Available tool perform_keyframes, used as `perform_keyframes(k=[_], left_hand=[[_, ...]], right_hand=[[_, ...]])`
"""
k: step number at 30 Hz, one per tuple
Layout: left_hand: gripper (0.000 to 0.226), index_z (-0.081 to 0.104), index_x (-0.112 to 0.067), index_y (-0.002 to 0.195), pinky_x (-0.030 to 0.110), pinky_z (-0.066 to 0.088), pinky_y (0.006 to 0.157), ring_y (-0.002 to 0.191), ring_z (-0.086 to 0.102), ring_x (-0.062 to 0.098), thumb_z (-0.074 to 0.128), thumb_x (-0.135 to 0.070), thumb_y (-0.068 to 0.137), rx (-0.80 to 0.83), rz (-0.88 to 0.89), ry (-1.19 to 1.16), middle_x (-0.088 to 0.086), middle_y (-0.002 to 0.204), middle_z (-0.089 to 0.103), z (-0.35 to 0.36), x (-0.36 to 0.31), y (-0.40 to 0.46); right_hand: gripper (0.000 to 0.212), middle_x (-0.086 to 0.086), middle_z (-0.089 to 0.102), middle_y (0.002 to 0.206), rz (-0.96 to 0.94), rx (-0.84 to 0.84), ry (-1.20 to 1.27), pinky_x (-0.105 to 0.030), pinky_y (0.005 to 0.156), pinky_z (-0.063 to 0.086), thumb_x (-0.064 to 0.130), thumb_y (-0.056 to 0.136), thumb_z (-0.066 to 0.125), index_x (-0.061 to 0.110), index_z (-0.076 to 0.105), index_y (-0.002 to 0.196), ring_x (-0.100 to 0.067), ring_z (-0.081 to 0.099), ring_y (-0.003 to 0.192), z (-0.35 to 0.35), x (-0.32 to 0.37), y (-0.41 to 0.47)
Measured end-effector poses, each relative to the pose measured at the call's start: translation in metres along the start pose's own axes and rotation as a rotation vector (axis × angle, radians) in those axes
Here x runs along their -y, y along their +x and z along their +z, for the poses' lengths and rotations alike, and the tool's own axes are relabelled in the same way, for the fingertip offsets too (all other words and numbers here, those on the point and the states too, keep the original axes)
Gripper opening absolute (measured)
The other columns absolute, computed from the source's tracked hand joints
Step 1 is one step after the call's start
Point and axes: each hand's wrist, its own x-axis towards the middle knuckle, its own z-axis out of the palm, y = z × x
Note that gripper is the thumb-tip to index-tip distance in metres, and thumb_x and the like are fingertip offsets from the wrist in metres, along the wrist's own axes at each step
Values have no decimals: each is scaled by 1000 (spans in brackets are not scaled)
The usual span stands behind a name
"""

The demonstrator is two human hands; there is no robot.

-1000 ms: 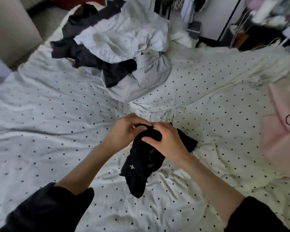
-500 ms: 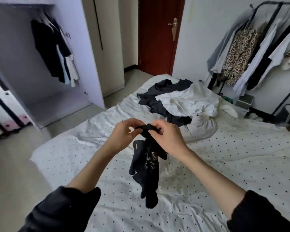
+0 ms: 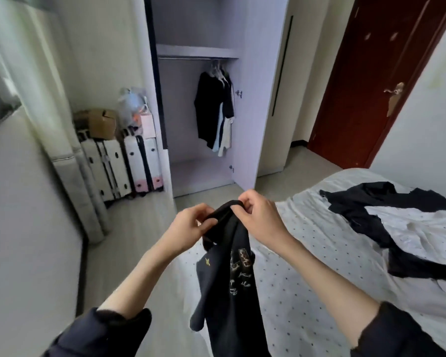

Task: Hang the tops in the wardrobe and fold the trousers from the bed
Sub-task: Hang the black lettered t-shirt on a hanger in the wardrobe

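I hold a black top (image 3: 229, 274) up in front of me with both hands, over the near left edge of the bed (image 3: 319, 266). My left hand (image 3: 188, 228) pinches the bunched upper edge of the top between thumb and curled fingers, and my right hand (image 3: 258, 217) pinches the same edge just beside it, a little higher, fingers curled over the fabric. The top hangs down from my hands in a loose, twisted length, with a small yellow star shape on its left side and a pale print on its front; its lower part runs out of view at the bottom. The bed has a white cover with small dark dots. On its far right part lies a heap of clothes (image 3: 397, 222), black pieces spread over white ones; I cannot tell which of them are tops and which are trousers. Ahead of me, far across the floor, stands the wardrobe (image 3: 258, 99), open, with a rail (image 3: 191, 58) under its shelf. A few clothes on hangers (image 3: 214, 112) hang at the right end of that rail, a black one in front and white ones behind it. Left of the wardrobe stand white suitcases (image 3: 119, 163) with a cardboard box (image 3: 101, 122) on top. To the far right is a dark red door (image 3: 371, 81), closed.
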Motion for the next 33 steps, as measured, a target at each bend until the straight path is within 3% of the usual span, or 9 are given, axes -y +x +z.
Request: perform_keyframes(k=[5,8,14,16,18,23,28,30,33], left_hand=[[8,61,-14,81,23,41,65,62,52,11,64,-17,88,-46,-65,61,-4,69,60,-96,67,25],[6,64,-14,84,22,44,70,68,55,8,65,-19,87,-58,-34,95,-8,73,62,-136,90,50],[6,68,-15,89,12,44,74,78,61,6,63,-17,88,-57,86,205,-5,84,69,-184,131,112],[5,67,-15,91,15,45,74,79,61,9,64,-17,87,-40,80,249,-3,85,68,-197,154,139],[7,64,-14,93,14,40,70,79,57,12,64,-14,86,-15,32,319,-3,85,64,-208,183,165],[16,65,-5,98,16,30,66,78,51,19,61,-3,83,-88,-121,506,-2,84,52,-235,259,235],[17,66,-11,98,30,42,75,89,59,29,59,-10,83,-146,-240,556,4,89,59,-263,301,323],[21,65,-12,101,36,46,81,95,58,31,55,-8,82,-125,-319,583,9,98,63,-267,315,350],[23,64,-10,101,30,43,77,96,59,32,52,-5,83,-155,-360,471,10,99,67,-266,334,397]], right_hand=[[16,4,53,69,102,78,154,-26,67,39,16,86,60,19,52,73,-13,48,70,80,40,54],[7,2,57,78,116,141,182,-24,70,41,15,87,58,17,54,82,-13,52,77,113,50,86],[14,10,51,59,-126,175,-142,-30,59,37,37,89,56,28,56,100,-17,50,63,185,74,163],[16,6,64,72,-182,142,-184,-31,62,41,36,93,48,31,61,102,-24,57,74,205,76,199],[20,-1,69,85,-196,94,-187,-32,66,43,29,94,45,29,64,100,-28,60,83,220,74,240],[19,-2,66,79,-144,-5,-211,-28,62,37,21,92,46,21,65,92,-27,58,79,242,55,354],[18,-4,61,68,-34,-67,-141,-32,61,41,17,89,47,12,64,84,-26,56,70,248,39,452],[19,-3,59,75,-13,-114,-93,-33,64,38,14,89,46,9,65,89,-24,54,74,247,31,481],[26,0,50,100,-25,-154,-76,-19,72,31,3,91,44,8,67,102,-15,49,89,244,8,525]])
